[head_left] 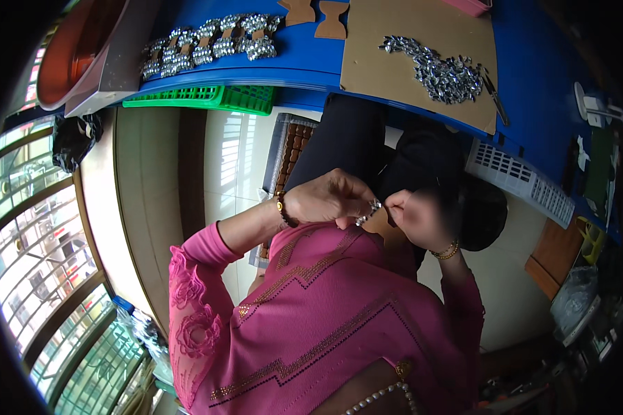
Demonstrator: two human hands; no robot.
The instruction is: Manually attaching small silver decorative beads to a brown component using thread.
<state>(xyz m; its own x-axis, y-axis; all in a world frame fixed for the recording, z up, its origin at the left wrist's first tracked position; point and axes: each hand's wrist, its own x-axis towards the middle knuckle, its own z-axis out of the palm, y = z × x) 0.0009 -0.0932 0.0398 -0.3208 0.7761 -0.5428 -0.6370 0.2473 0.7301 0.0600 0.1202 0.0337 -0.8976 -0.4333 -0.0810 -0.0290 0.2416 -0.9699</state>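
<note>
In front of my chest, my left hand (331, 198) pinches a short string of silvery stones (369, 213). Close to its right, my right hand (421, 216) has thumb and forefinger pressed together at the stones' far end; the rest of that hand is partly smeared. Below the stones, between the two hands, shows a brown piece of card (389, 228), partly covered by fingers. On the table beyond lies a heap of loose silvery stones (446, 77) on a cardboard sheet (370, 52). Tweezers (493, 97) rest at the heap's right side.
The blue table (304, 59) runs across the far side. On it sit several stone-wrapped cards (204, 45) and bare notched cards (331, 19). A green basket (239, 99) is below its edge at left; a white basket (522, 181) is at right. A barred window (38, 256) stands left.
</note>
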